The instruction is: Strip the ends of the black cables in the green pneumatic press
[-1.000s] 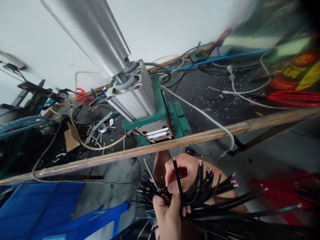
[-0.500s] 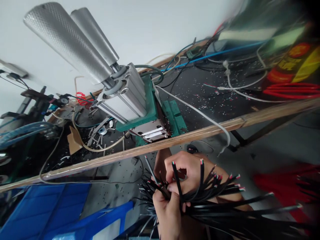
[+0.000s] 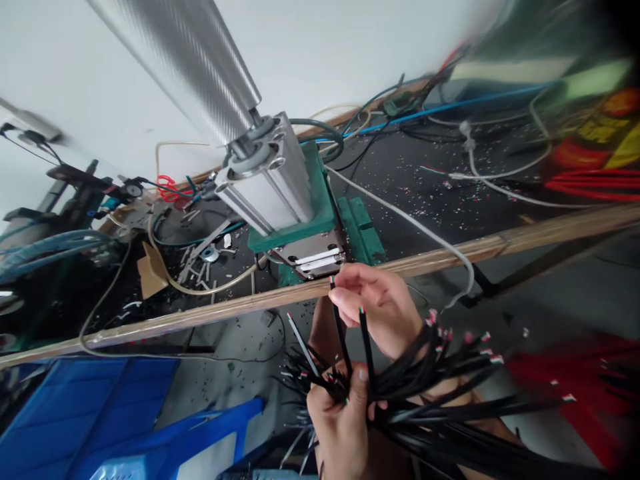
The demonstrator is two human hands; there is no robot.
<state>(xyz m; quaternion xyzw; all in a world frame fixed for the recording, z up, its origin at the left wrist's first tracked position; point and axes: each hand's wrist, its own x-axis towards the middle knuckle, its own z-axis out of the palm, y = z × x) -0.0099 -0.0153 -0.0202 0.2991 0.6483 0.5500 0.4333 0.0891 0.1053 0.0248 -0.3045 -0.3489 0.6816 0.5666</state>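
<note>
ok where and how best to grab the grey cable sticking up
Probably pinch the grey cable midway up its exposed length, below the tip, coming from the picture's upper left: it leans out that way, clear of the black cables, while its lower end sinks among them.

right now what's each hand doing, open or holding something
Left hand: closed around a bundle of black cables.
Right hand: pinching one black cable near its tip.
</note>
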